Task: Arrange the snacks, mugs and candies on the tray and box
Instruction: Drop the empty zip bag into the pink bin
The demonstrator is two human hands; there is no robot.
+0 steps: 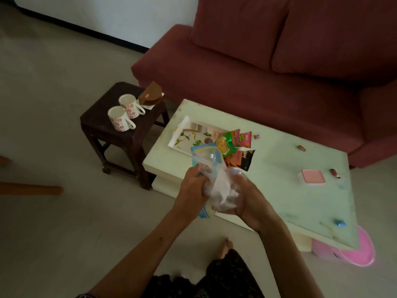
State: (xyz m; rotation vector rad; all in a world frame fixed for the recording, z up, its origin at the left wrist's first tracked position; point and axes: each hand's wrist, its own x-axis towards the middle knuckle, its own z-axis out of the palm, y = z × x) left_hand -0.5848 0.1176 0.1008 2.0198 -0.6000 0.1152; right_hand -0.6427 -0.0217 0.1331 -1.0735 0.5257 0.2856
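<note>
Both of my hands hold a crumpled clear plastic bag [217,188] with blue trim above the near edge of the pale green table [279,190]. My left hand [192,188] grips its left side and my right hand [247,196] cups it from the right. Behind the bag, several snack packets [235,145] lie heaped at the right end of a white flowered tray [189,134]. A small pink box [312,177] stands on the table to the right. Wrapped candies [301,147] lie scattered on the tabletop. Two white mugs [122,117] with red flowers stand on a dark stool [103,123].
A red sofa [257,67] runs behind the table. A brown fan-shaped holder [150,94] sits at the stool's back corner. A pink basin [352,252] sticks out under the table's near right corner. My bare foot [225,247] rests on the floor.
</note>
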